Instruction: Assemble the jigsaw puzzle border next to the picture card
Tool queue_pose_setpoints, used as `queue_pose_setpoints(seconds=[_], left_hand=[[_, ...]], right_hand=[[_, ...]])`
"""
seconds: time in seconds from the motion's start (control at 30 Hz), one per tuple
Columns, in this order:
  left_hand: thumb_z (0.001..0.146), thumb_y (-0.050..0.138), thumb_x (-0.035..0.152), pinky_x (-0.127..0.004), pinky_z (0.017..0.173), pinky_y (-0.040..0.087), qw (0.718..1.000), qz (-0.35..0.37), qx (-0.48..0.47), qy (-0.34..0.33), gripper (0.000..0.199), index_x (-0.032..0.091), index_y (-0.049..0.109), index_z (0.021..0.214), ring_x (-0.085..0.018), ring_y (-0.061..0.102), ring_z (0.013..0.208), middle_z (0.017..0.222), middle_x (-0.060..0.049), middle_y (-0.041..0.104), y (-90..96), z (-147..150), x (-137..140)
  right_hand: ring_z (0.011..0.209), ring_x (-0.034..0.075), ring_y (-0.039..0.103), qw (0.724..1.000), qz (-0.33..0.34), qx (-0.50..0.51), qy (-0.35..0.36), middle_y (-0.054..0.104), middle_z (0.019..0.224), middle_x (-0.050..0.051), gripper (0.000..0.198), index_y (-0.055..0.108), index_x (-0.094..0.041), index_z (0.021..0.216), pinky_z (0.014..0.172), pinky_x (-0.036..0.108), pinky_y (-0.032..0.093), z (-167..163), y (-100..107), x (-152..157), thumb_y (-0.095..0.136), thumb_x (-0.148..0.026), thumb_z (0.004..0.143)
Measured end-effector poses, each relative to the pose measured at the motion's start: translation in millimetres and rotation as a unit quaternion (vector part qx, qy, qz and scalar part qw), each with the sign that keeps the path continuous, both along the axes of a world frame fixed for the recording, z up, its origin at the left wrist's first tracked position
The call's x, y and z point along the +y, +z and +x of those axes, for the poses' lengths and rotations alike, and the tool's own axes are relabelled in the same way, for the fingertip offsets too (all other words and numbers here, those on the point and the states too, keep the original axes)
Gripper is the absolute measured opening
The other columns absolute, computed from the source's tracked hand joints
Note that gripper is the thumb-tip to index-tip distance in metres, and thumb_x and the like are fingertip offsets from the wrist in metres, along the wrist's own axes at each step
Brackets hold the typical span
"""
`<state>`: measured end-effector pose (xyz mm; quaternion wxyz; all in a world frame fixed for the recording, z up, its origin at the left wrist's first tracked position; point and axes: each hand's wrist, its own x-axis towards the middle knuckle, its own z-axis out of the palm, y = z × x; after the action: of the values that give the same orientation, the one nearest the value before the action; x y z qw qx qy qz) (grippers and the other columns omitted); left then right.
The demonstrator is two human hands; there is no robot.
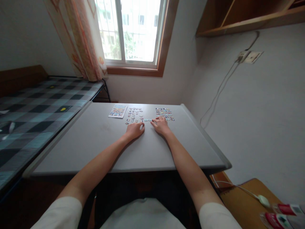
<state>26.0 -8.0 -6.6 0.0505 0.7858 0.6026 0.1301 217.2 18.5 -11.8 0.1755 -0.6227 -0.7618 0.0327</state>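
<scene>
My left hand (135, 129) rests on the grey table (100, 146) with its fingers curled and the thumb bent toward them. Whatever it may hold is hidden. Just beyond it lie loose jigsaw puzzle pieces (133, 114). My right hand (161, 126) lies low on the tabletop, fingers stretched out and slightly apart. Its fingertips reach the right end of a short, pale strip of puzzle pieces (147, 120) between the two hands. A second group of puzzle pieces (164, 112), set in rows, sits behind my right hand, which covers part of it.
A colourful picture card (118, 111) lies left of the pieces. Beside the table's left edge is a bed with a checked cover (47, 108). Bottles with red labels (283, 216) and a white cable lie on a brown surface at lower right.
</scene>
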Motion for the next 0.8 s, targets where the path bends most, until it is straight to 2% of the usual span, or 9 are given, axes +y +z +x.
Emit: queue_pose_setpoints(seconds=[0.3,0.8], left_hand=[[0.086,0.043,0.045,-0.029,0.076,0.045,1.0,-0.007,0.0,0.004,0.038,0.029,0.064,0.113,-0.022,0.065,0.087,0.09,-0.005,0.071,2.3,1.1,-1.0],[0.086,0.042,0.045,-0.029,0.074,0.045,1.0,0.005,0.0,-0.009,0.037,0.029,0.064,0.112,-0.021,0.065,0.083,0.089,-0.005,0.072,-0.7,-0.6,0.5]], right_hand=[[0.109,0.028,0.041,1.0,-0.002,-0.007,0.001,0.051,0.118,0.01,0.04,0.064,-0.027,0.115,0.095,0.042,0.032,-0.7,-0.7,-0.6,0.042,-0.05,0.09],[0.108,0.025,0.043,0.999,0.01,0.047,0.001,0.054,0.115,0.009,0.037,0.067,-0.025,0.112,0.096,0.039,0.032,1.7,-7.9,6.5,0.049,-0.047,0.088]])
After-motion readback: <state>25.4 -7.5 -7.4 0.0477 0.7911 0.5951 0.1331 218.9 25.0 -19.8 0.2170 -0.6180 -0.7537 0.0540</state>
